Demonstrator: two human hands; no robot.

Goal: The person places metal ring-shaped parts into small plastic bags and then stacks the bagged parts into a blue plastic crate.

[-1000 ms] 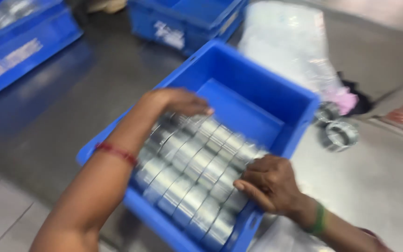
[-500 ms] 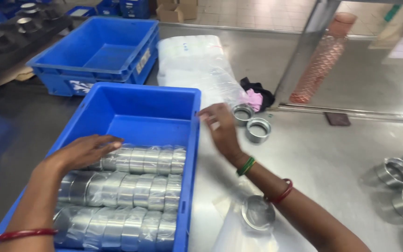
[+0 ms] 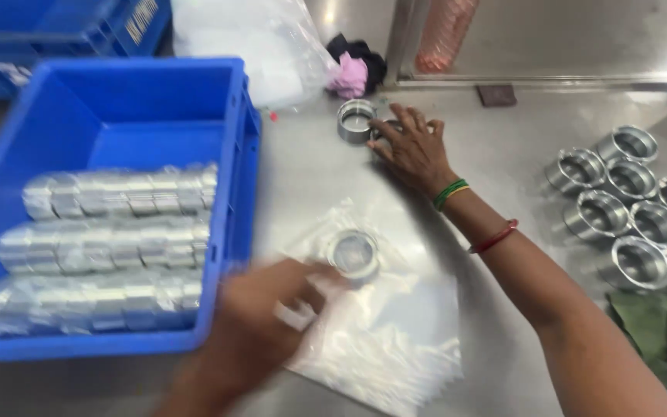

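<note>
Both our hands have left the blue crate [image 3: 241,154]. Right hand [image 3: 411,150], right of it, now covers a metal ring [image 3: 384,131], fingers spread flat. Left hand [image 3: 264,324], blurred, is on the ring [image 3: 353,253] atop the plastic bags [image 3: 380,340]; its grip we cannot tell.

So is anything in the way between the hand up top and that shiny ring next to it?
Nothing visible. The right hand lies flat on the steel table, and the upright metal ring stands just beside its fingertips with only bare tabletop between. The hand seems to cover a second ring, too hidden to tell.
</note>
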